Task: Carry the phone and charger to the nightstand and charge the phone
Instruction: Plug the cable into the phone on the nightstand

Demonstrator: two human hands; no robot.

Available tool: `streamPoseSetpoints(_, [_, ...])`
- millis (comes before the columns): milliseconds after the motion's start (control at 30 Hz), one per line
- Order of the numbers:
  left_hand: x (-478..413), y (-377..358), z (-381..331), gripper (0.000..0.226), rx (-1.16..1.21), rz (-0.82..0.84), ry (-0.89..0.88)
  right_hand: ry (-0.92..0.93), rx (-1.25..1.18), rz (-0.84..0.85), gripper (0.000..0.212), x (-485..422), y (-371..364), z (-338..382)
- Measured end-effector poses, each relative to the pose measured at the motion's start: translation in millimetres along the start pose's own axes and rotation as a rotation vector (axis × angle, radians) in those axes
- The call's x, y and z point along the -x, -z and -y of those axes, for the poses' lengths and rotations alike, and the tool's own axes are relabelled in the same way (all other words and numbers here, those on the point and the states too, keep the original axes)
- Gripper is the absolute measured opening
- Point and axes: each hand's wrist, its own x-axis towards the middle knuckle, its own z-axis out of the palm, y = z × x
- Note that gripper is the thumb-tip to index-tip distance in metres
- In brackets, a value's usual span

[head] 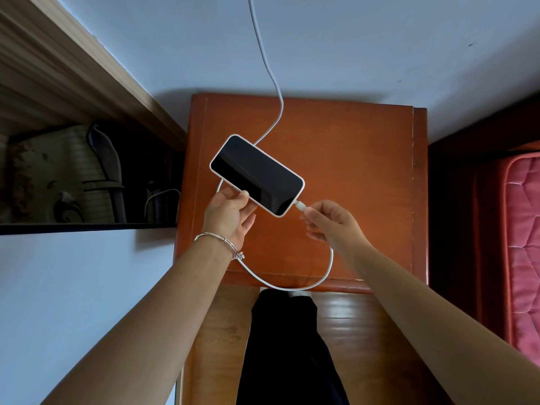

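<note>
I can read no text, label, brand or number anywhere here; the dark screen of the phone I hold shows nothing legible.

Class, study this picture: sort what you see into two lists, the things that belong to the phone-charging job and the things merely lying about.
Belongs to the job:
phone, held in the left hand
white charging cable, its plug pinched by the right hand at the phone's end
wooden nightstand

Just lying about:
pink mattress
dark shelf clutter
bracelet
</note>
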Motion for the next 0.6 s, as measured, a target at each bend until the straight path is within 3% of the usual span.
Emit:
streamPoseSetpoints(333, [3.9,-2.9,-2.3,0.013,-0.124,-0.020,-0.063,-0.003,-0.007,-0.033,0.020,1.3,-4.6,6.5])
streamPoseSetpoints(600, [3.9,-2.5,-4.9,0.019,-0.192,-0.025,-0.099,0.024,-0.040,-0.016,0.026,-1.0,-1.7,9.2])
